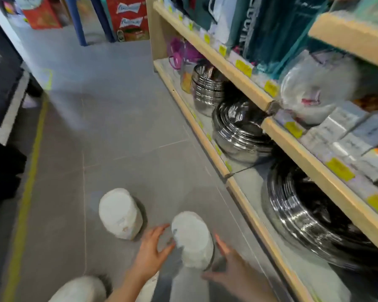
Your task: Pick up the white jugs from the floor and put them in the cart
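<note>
1. We are crouched in a shop aisle, looking down at the grey tiled floor (122,118) beside a wooden shelf unit (244,186) stacked with steel bowls (240,131).
2. Two white jugs show clearly on the floor: the near jug (192,238) between our hands, and the far jug (120,212) just to its left, apart from it. A third white shape (81,288) at the bottom edge may be another jug — it is too blurred and cropped for us to tell.
3. Our left hand (153,251) is spread, fingers apart, just beside the near jug's left flank; whether the fingertips touch it we cannot tell through the blur.
4. Our right hand (229,267) is likewise spread wide, low on the jug's right side, holding nothing.
5. We judge this the reach-in step: both hands bracket the jug, neither has closed on it.
6. Handling, as a judgement: the jug looks like stiff, smooth plastic, wide-bodied, probably slippery. We cannot tell whether it is full, so we should expect weight.
7. No handle or cap is distinguishable, so the surest hold is palms pressed on opposite flanks, low on the body.
8. The cart is not in view — we would have to turn to find it once the jug is lifted.
</note>
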{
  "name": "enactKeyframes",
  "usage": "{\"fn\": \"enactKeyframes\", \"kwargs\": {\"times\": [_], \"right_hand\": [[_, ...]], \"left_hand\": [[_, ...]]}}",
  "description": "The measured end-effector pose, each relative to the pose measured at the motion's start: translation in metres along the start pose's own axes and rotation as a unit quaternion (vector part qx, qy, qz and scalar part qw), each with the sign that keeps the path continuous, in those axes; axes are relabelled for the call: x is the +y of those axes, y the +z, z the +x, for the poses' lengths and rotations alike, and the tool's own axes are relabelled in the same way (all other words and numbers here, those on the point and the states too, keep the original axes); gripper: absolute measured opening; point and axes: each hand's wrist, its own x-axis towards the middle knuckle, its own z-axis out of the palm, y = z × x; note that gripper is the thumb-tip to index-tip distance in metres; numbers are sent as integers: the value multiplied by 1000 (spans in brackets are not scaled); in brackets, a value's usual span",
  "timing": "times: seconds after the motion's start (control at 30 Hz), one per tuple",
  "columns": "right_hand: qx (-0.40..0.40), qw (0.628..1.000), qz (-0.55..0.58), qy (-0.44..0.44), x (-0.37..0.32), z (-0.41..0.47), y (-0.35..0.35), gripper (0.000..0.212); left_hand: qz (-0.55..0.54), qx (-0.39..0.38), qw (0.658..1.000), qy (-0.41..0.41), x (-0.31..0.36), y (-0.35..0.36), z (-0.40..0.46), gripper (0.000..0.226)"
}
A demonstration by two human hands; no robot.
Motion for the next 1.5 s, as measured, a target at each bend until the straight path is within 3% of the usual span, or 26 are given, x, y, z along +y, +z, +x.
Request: {"fn": "enactKeyframes", "kwargs": {"times": [0.07,0.13,0.27,0.37,0.57,0.73,0.87,0.93,1.0,1.13,1.3,1.5], "right_hand": [[19,1000,-19,-14,37,41,32,113],[47,997,-59,8,66,70,62,115],[154,984,-67,-51,95,93,105,114],[178,979,54,-85,103,101,117,102],[157,971,156,-89,93,104,100,89],[142,968,187,-89,53,73,56,84],[112,966,209,-106,-23,22,-17,78],[85,962,227,-128,-67,-12,-62,75],[58,959,241,-140,-112,-47,-106,74],[22,947,281,-156,-195,-111,-168,69],[29,946,294,-134,-270,-185,-209,73],[34,961,238,-140,-346,-262,-236,63]], "left_hand": [[0,19,1000,16,-44,33,28,97],[5,26,999,26,-77,60,50,100],[-62,3,996,60,-114,98,73,80],[-157,0,985,69,-123,113,83,59],[-274,18,962,-5,-92,120,94,58],[-272,6,962,-37,-29,85,82,39],[-258,1,965,-44,45,22,56,52],[-200,1,980,-8,89,-27,40,53],[-139,-16,990,26,136,-81,27,68],[-235,-57,970,12,234,-154,3,92],[-266,-1,963,-31,335,-219,-38,67],[-287,67,952,-80,412,-281,-108,60]]}}
